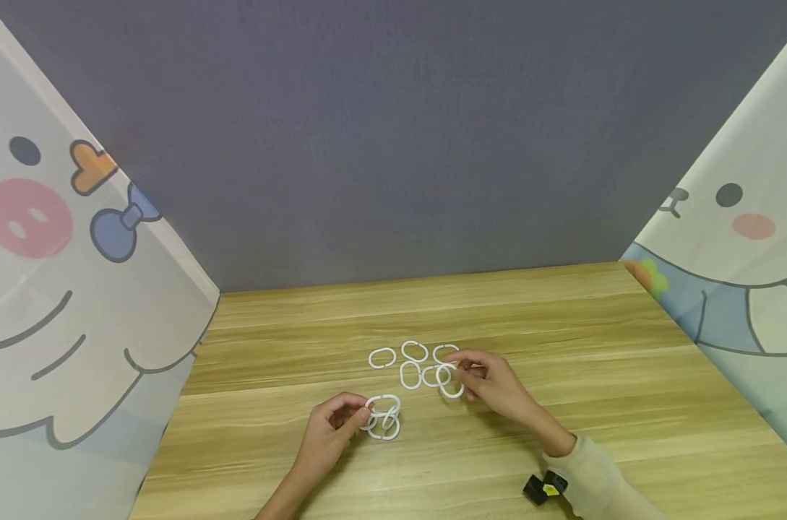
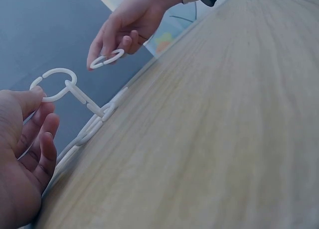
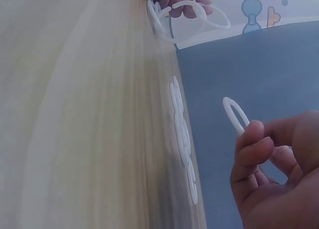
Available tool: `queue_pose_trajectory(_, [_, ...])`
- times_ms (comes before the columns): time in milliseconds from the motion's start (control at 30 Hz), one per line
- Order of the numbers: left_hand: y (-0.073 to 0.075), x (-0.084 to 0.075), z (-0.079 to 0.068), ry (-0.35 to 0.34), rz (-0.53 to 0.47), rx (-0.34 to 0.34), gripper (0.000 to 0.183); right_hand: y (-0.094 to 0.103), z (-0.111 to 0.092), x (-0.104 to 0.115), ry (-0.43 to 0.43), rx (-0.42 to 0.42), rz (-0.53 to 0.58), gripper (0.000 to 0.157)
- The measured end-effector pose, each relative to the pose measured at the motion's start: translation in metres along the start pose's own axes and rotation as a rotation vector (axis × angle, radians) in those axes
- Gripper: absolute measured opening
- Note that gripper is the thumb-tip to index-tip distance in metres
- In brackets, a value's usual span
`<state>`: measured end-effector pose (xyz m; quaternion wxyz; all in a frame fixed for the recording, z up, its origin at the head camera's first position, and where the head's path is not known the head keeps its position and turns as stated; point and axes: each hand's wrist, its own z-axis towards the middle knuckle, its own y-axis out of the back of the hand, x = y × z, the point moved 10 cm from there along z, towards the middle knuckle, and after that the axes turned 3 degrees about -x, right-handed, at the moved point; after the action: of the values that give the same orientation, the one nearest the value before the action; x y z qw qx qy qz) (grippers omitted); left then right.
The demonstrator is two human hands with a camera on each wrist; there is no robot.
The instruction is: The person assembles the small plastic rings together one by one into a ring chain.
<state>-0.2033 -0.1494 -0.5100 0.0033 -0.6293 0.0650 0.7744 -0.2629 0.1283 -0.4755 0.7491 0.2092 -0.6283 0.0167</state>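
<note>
Between thumb and fingertips, my left hand pinches a white oval plastic chain link. Other white links are joined to it and hang below, near the table. Further right, my right hand pinches a single white link, held above the table; in the right wrist view this link is seen nearly edge-on. Several loose white links lie on the wood between and beyond the two hands, partly overlapped in the head view by the right hand's link.
The wooden table meets a grey panel at the back. Printed cartoon panels stand at the left and right. A black device with a yellow mark sits by the right sleeve.
</note>
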Motion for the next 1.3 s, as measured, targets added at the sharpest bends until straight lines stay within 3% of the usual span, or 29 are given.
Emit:
queue_pose_trajectory(400, [0.0,0.003,-0.001,0.012,-0.007,0.01,0.008,-0.012,0.004,0.009,-0.023,-0.003,0.05,0.023])
queue_pose_trajectory(667, [-0.001,0.002,-0.001,0.006,-0.011,0.017,0.011,-0.024,0.008,0.024,0.02,-0.01,0.092,0.02])
queue_pose_trajectory(1300, [0.0,0.001,0.0,-0.004,-0.007,0.003,0.007,-0.054,0.012,0.032,0.007,0.03,0.091,0.019])
